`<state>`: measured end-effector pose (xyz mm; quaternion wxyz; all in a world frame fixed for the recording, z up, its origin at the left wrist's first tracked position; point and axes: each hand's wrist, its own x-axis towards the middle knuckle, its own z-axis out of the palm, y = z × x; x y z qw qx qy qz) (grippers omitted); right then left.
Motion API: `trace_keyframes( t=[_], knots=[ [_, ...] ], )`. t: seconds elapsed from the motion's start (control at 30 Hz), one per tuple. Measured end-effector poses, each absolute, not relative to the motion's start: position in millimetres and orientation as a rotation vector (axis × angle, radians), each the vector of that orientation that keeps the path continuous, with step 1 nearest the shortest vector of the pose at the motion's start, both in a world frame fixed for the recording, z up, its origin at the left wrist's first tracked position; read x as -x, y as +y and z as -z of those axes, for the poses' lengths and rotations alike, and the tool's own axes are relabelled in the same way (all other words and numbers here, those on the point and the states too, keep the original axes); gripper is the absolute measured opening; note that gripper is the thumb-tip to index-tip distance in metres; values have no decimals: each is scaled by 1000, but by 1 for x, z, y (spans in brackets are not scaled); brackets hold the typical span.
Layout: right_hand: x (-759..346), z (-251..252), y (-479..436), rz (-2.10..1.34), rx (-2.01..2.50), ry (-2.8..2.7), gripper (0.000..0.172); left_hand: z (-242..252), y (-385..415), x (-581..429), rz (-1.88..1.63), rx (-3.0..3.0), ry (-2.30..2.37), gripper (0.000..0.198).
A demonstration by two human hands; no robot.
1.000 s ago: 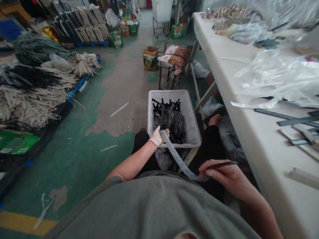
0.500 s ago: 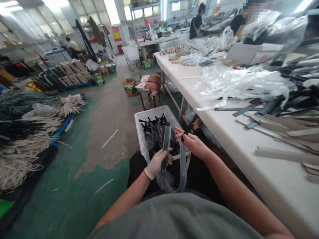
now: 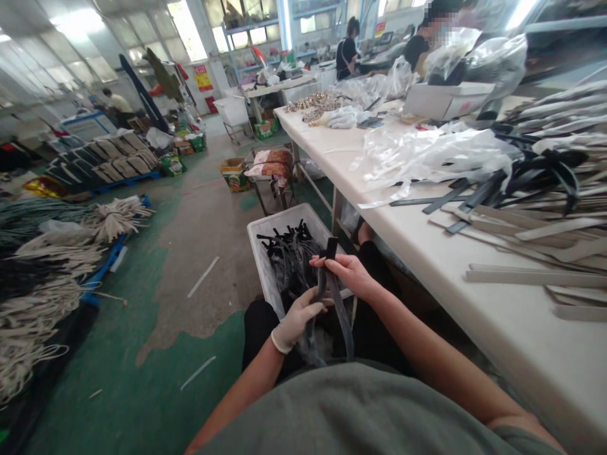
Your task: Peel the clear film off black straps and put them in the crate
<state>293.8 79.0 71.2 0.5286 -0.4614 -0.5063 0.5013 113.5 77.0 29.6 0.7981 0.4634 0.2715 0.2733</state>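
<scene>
A long dark strap [image 3: 342,316] in clear plastic hangs in a loop over my lap. My left hand [image 3: 296,319], in a pale glove, is closed around one part of it. My bare right hand [image 3: 348,273] pinches the strap near its black ends, a little above and to the right of the left hand. One black end sticks up above the right fingertips. Just beyond my hands stands a white bin [image 3: 258,256] with many wrapped black straps [image 3: 289,253] in it.
On the right is a long white table [image 3: 403,234] with plastic film [image 3: 427,155] and beige strips [image 3: 535,275]. A cart [image 3: 270,169] stands beyond the bin. Bundled cords [image 3: 47,265] lie at left. Two people [image 3: 348,50] [image 3: 417,47] are across the table's far side.
My right hand has moved left, closer to my left hand, and the strap's ends are now together at its fingers. The view has shifted slightly to the right.
</scene>
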Motion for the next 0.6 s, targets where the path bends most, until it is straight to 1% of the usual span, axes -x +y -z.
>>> trace_keyframes(
  t=[0.07, 0.2, 0.3, 0.43, 0.5, 0.6],
  knots=[
    [-296, -78, 79, -1127, 1107, -1275, 36, -41, 86, -118, -664, -1013, 532, 55],
    [-297, -88, 82, -1076, 1094, -1542, 36, -58, 105, -136, -838, -1055, 616, 49],
    [-299, -87, 82, -1180, 1111, -1500, 39, -63, 110, -146, -707, -1146, 732, 44],
    [-301, -79, 73, -1320, 1106, -1230, 46, -57, 100, -149, -539, -1334, 770, 35],
    [-300, -73, 70, -1284, 1096, -1125, 46, -44, 90, -146, -491, -1377, 785, 34],
    [-303, -66, 70, -1169, 1091, -1000, 42, -17, 76, -137, -394, -1344, 812, 39]
  ],
)
